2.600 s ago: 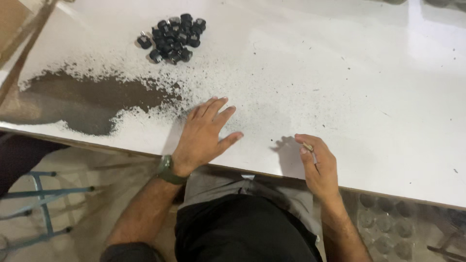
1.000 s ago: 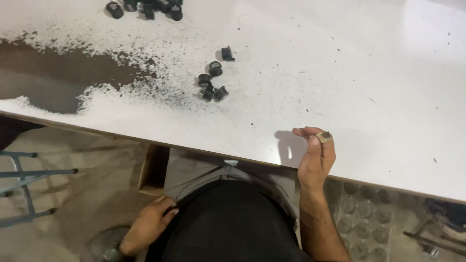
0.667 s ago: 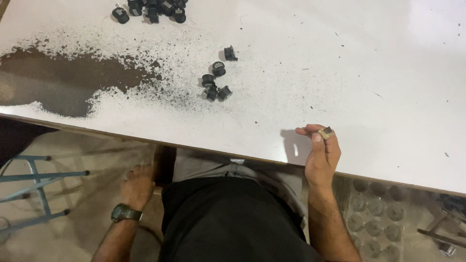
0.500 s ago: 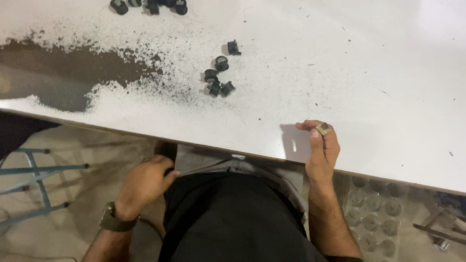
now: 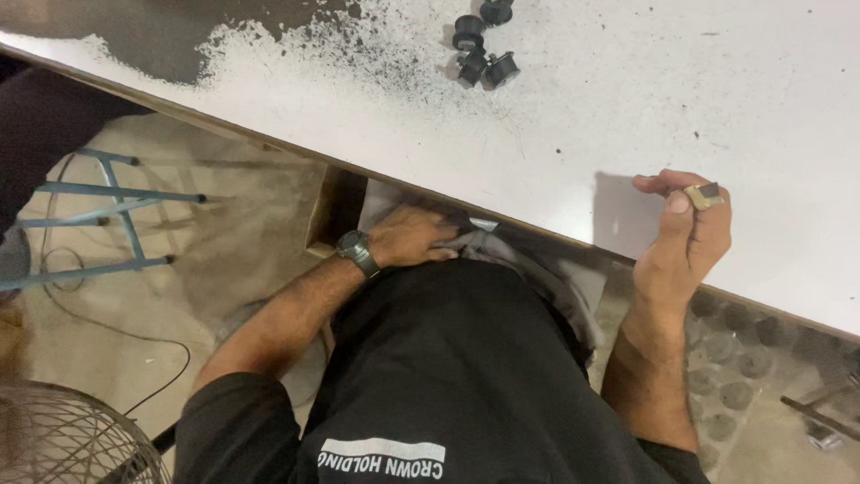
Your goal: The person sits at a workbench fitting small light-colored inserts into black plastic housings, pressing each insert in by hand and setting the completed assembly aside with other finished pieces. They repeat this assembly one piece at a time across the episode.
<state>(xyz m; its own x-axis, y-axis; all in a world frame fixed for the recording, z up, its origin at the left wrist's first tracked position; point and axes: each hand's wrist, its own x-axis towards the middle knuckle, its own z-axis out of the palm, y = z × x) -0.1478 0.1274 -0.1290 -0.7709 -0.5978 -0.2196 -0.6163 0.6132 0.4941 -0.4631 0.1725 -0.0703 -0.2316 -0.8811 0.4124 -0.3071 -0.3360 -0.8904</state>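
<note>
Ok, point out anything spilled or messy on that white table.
Dark powder is spilled across the far left of the white table, thinning into scattered specks around a few small black parts. It looks strewn, not contained.

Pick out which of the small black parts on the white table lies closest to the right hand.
The black part at the lower right of the cluster. It lies nearest the table's front edge on the side toward the right hand; the others lie further left or further back.
</note>
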